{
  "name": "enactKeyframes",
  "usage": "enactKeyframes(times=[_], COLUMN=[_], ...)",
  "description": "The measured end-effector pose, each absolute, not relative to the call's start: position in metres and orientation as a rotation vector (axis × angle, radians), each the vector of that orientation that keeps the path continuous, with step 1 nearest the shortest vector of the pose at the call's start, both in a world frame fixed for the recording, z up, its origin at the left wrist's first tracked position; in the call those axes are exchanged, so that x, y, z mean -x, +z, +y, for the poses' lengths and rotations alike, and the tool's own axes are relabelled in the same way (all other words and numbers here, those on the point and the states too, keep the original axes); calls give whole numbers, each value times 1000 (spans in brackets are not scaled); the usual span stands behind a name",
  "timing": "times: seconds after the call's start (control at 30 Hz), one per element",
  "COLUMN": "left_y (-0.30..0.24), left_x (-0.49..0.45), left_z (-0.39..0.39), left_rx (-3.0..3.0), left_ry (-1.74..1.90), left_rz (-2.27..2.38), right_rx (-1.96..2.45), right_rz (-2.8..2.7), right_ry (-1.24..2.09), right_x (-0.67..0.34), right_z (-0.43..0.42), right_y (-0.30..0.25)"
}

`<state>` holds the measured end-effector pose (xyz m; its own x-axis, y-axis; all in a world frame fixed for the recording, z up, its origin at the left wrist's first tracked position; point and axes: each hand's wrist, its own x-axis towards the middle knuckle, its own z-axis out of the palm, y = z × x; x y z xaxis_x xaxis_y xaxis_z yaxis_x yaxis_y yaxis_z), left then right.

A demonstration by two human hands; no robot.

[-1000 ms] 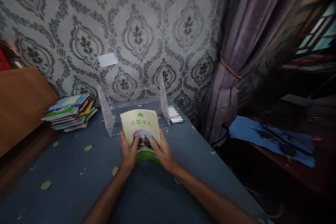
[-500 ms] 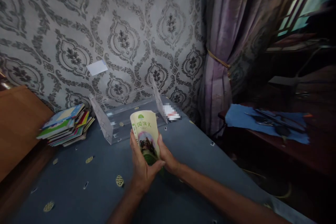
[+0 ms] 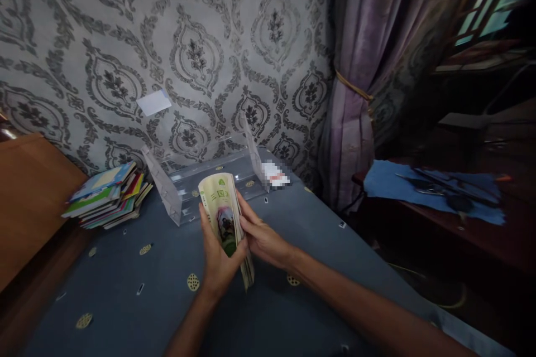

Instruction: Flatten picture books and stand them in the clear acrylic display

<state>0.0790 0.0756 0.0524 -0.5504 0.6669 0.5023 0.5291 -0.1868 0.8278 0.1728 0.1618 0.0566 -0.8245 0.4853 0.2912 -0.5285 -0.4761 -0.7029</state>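
A pale yellow paperback book (image 3: 218,195) with green lettering and a small picture on its cover is held up over the table, bent into a curve. My left hand (image 3: 220,259) wraps its spine side, with the thumb across the lower cover. On the page-edge side, my right hand (image 3: 263,234) grips the book, its fingers against the edges of the pages. Just behind the book stands a clear plastic rack (image 3: 170,189) with upright side panels; nothing shows inside it.
A leaning stack of books (image 3: 104,195) lies left of the rack, beside a brown wooden panel (image 3: 33,195). The blue patterned tablecloth (image 3: 167,295) covers the table. A blurred-out white item (image 3: 275,174) sits right of the rack. Farther right, tools rest on a blue cloth (image 3: 385,178).
The book has turned and curled more, so its page edges now face right. My right hand has shifted up along those edges, fingers now showing. The camera view has moved slightly.
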Motion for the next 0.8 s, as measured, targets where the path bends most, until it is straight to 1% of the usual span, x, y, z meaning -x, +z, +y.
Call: enactKeyframes(times=[0.4,0.53,0.67,0.8], left_y=[63,62,62,63], left_x=[-71,-59,-44,-34], left_z=[75,73,71,68], left_rx=[-1377,-1395,-1343,-1250], left_ry=[1769,1792,1807,1800], left_rz=[1937,1884,1727,1639], right_rx=[15,-4,-22,-32], right_rz=[-1311,-1242,-1106,-1052], right_ry=[2083,2128,2237,2259], right_x=[-167,-169,-172,-173], right_z=[164,164,164,167], right_y=[43,49,59,63])
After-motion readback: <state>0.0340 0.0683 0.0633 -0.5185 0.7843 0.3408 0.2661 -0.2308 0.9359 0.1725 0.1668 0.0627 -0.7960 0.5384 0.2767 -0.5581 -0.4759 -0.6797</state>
